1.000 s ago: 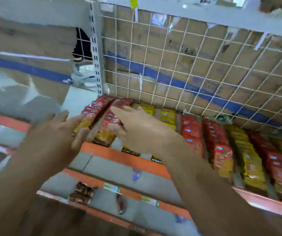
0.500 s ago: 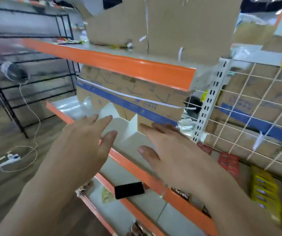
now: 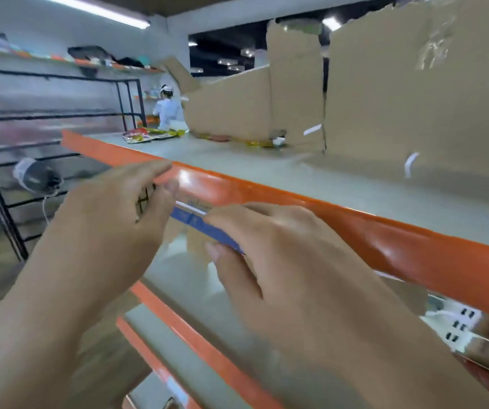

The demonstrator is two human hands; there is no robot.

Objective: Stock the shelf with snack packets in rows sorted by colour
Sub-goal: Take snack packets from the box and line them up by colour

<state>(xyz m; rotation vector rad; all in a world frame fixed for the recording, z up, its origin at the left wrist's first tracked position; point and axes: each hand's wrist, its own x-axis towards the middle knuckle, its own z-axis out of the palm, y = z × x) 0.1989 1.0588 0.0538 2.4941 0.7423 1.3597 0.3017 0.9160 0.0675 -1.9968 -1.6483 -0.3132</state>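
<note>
Cardboard (image 3: 384,98) crowds the orange-edged shelf (image 3: 266,172); left hand (image 3: 104,219) and right hand (image 3: 290,261) hover empty, fingers relaxed.

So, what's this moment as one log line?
left hand: empty | right hand: empty | both: before upper shelf edge | on it: cardboard box, snack packets

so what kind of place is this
Most likely a shop or its stockroom mid-restock: long orange-edged shelving, cut-open cardboard boxes standing on it, and loose snack packets at its far end.
</note>
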